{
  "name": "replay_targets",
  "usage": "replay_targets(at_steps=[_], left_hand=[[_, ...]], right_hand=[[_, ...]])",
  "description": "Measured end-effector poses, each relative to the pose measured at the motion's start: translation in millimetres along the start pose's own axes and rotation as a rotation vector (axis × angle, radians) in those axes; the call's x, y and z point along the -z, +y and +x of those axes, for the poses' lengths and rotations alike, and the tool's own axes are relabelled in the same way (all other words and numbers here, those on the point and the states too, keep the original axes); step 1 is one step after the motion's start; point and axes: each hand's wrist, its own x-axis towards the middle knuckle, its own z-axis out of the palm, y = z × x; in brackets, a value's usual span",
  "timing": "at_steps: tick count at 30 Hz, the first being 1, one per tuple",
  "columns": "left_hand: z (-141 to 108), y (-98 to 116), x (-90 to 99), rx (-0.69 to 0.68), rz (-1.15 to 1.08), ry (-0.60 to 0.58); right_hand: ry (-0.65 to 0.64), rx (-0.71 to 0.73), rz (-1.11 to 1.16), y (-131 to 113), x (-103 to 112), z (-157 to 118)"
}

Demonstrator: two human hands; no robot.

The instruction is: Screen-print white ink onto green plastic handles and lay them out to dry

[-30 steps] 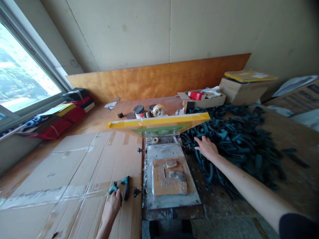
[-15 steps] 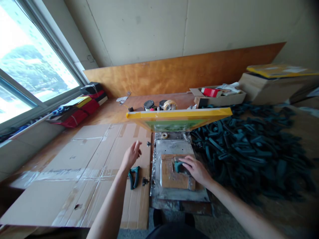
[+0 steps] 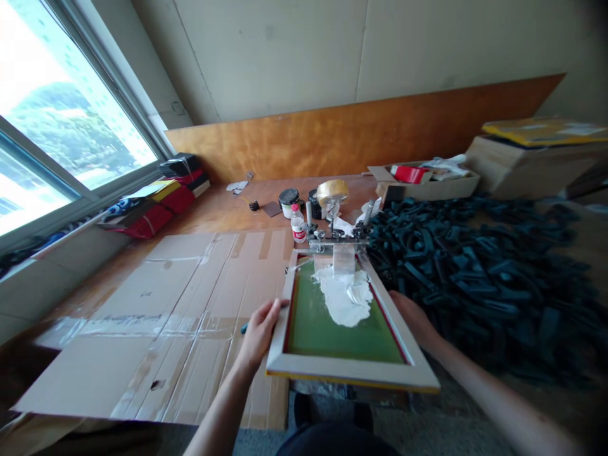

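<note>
A screen printing frame lies lowered in front of me, its green mesh facing up. White ink is spread over the mesh's far part, with a squeegee standing at its far end. My left hand is closed on the frame's left edge. On the right edge, my right hand grips the frame, its fingertips partly hidden by it. Just left of my left hand, the tip of a dark teal plastic piece shows; the hand covers the rest. The plate under the frame is hidden.
Flattened cardboard covers the table on the left. A large heap of dark teal plastic parts lies to the right. Behind the frame stand a bottle, a jar and a tape roll. An open box sits at the back right.
The frame was tilted up and now lies down, covering the plate and the teal piece on it. My right hand left that piece for the frame's right edge; my left hand took the left edge.
</note>
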Motion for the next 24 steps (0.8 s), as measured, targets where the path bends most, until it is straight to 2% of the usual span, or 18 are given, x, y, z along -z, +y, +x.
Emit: replay_targets(at_steps=[2, 4, 5, 7, 10, 13, 16, 19, 21, 24], left_hand=[[-2, -40, -3.0, 0.081, 0.052, -0.025], [1, -71, -8.3, 0.124, 0.121, 0.000], [4, -82, -10.4, 0.133, 0.167, 0.017], [10, -95, -12.6, 0.140, 0.243, 0.025], [14, -99, -11.3, 0.131, 0.290, 0.001], [13, -98, -9.5, 0.132, 0.303, -0.012], [12, -99, -9.6, 0.120, 0.304, -0.012], [12, -101, -10.0, 0.109, 0.295, -0.011], [12, -102, -9.6, 0.107, 0.285, -0.008], [13, -103, -8.8, 0.107, 0.268, -0.001]], right_hand=[[0.106, -0.049, -0.005, -1, 19, 23], [0.177, -0.008, -0.036, -18, 31, 51], [0.164, 0.041, -0.070, -30, 33, 65], [0.030, 0.122, -0.162, -55, 29, 83], [-0.178, 0.144, -0.234, -79, 12, 82], [-0.225, 0.265, -0.209, -83, 2, 53], [-0.278, 0.507, -0.146, -77, 9, 25], [-0.361, 0.604, -0.086, -73, 22, 23], [-0.323, 0.555, -0.047, -72, 23, 29], [-0.093, 0.502, -0.037, -72, 9, 27]])
